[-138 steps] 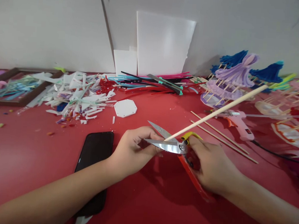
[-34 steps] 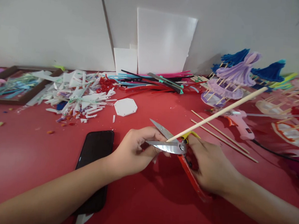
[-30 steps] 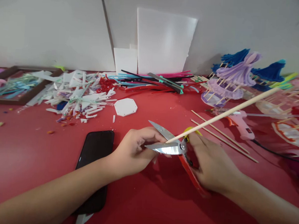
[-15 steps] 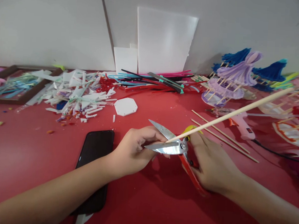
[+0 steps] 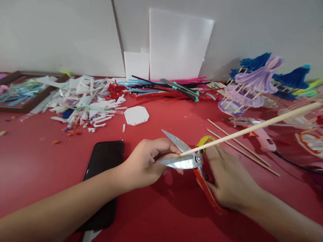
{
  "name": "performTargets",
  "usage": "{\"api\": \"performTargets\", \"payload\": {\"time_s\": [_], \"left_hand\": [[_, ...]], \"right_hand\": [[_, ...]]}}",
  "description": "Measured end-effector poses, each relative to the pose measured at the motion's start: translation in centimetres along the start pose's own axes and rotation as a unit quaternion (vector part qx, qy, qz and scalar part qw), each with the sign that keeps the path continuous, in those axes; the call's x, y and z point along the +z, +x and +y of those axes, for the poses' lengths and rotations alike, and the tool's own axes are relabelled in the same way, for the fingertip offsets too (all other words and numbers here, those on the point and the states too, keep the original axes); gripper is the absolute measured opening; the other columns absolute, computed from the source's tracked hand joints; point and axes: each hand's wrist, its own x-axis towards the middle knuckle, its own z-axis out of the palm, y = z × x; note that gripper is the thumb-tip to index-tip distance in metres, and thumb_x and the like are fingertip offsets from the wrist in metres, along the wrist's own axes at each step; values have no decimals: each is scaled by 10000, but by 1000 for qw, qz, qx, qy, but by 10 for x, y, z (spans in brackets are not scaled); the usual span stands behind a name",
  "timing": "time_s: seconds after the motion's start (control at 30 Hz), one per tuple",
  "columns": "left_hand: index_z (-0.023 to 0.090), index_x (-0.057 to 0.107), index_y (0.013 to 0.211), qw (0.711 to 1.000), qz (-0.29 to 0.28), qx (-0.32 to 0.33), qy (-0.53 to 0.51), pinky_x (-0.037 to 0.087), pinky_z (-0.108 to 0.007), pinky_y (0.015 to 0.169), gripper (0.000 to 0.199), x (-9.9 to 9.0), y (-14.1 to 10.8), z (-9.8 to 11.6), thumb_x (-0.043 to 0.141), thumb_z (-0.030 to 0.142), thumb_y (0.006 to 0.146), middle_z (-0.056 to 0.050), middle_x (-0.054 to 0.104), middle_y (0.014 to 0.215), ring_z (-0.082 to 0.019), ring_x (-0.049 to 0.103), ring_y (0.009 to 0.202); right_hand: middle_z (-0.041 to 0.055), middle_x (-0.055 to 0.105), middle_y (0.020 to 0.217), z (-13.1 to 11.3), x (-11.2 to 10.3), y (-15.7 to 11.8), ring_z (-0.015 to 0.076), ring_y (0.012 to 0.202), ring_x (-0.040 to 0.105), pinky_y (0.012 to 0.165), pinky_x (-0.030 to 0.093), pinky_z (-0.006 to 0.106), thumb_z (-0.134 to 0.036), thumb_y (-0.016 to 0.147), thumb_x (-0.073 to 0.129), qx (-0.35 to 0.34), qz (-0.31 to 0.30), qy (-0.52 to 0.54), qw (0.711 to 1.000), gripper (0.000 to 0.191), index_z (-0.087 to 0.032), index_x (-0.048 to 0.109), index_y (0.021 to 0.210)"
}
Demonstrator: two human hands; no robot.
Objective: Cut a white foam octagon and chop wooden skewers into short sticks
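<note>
Pale wood cuts across my view: the long stick [image 5: 248, 130] slants from the left hand [image 5: 143, 165] up to the right, clear of the red table [image 5: 149, 226], its far end well out beyond the right hand [image 5: 226, 176]. Through the head camera I read the left fingers as closed on the near end, though that tip is hidden from me among the fingers and the lower blade. The right hand is wrapped around the yellow and red handles of the scissors [image 5: 198, 159], whose blades stand parted, points aimed toward the left hand and pivot toward the right. The relation I watch most is the stick's long axis against those blades: it crosses in front of the upper one, meets the lower one close to the left fingertips, and passes over the yellow handle, just above the right knuckles. So the left hand is nearest the spot where wood meets steel, and nearly all the visible length lies on the right hand's side. Behind that hand I have two thin sticks [image 5: 257, 161] on the table, then a pink glue gun [image 5: 265, 140]; a dark phone [image 5: 104, 157] lies partly under the left forearm.
</note>
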Motion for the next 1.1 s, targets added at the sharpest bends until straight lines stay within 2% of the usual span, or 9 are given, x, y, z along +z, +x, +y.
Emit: {"api": "performTargets", "payload": {"time_s": [0.4,0.6,0.77,0.93,1.0,1.1], "left_hand": [[156,646,758,1000,-9,18,14,488,-193,585,159,0,-1,1,523,124,853,-38,710,709,-119,651,637],[155,636,773,1000,-15,-13,-3,461,-167,494,194,-1,-2,-2,492,26,767,-15,693,697,-75,573,512],[153,606,830,999,-1,-33,-24,471,-164,491,205,1,-2,-8,485,4,757,-15,701,739,-65,581,498],[173,558,860,995,18,-47,-91,456,-162,486,132,6,-1,-8,506,55,830,-9,706,775,-49,552,490],[177,541,811,991,49,-35,-115,438,-166,448,58,6,2,-7,540,145,859,3,680,711,-51,525,452],[183,514,752,978,153,-35,-137,418,-169,418,194,1,7,-8,589,310,877,24,629,641,-50,489,427]], "right_hand": [[117,605,774,-2,-2,0,250,660,586,557,454,349,-293,750,463,40,-41,31,998,195,-173,476,902],[96,607,761,0,-2,-1,230,638,573,551,445,331,-302,718,498,44,-55,42,997,263,-170,484,945],[129,591,796,0,-4,3,265,704,575,551,447,349,-326,782,461,26,-25,12,999,256,-143,491,958],[134,576,821,-1,-4,6,286,788,590,628,470,378,-411,885,413,-5,-1,-18,1000,302,-131,490,966],[140,589,843,0,-3,6,289,805,599,640,475,381,-431,897,407,-1,0,-9,1000,324,-130,496,979],[153,617,896,3,-1,5,295,839,611,680,489,400,-466,890,433,18,3,0,1000,353,-138,515,991]]}}
